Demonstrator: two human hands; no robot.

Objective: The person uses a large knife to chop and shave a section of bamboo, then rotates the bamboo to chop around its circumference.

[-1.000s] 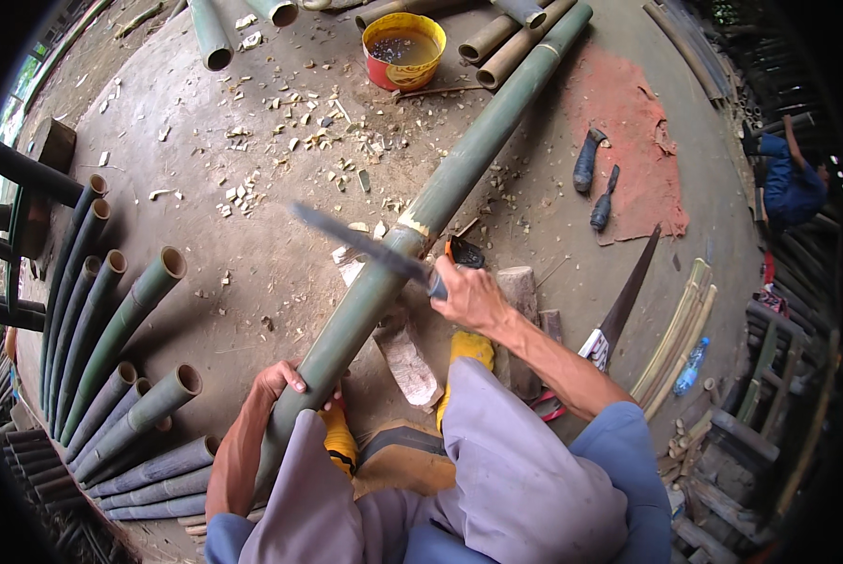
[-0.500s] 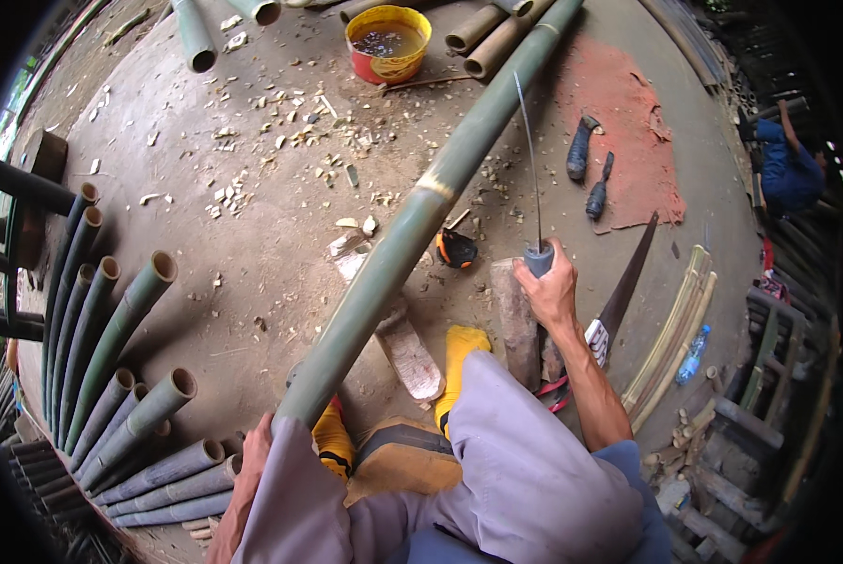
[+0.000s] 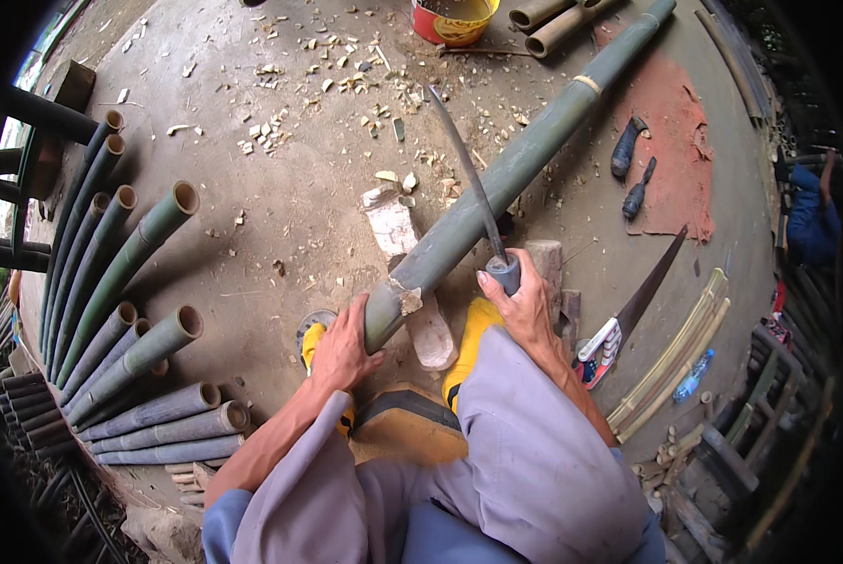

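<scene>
Watching remotely, I see the right grip (image 3: 528, 303) clutching a half-hidden knife handle (image 3: 503, 274), the left grip (image 3: 342, 348) clasping a bamboo pole (image 3: 539, 146).

At the far side, the bucket (image 3: 452, 25) is cut off by the upper edge. The knife handle (image 3: 503, 274) is partly covered by the right hand (image 3: 530, 306).

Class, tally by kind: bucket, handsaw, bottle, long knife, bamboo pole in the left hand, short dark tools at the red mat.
Bucket: 1
Handsaw: 1
Bottle: 1
Long knife: 1
Bamboo pole: 1
Short dark tools: 2
Total: 7
</scene>
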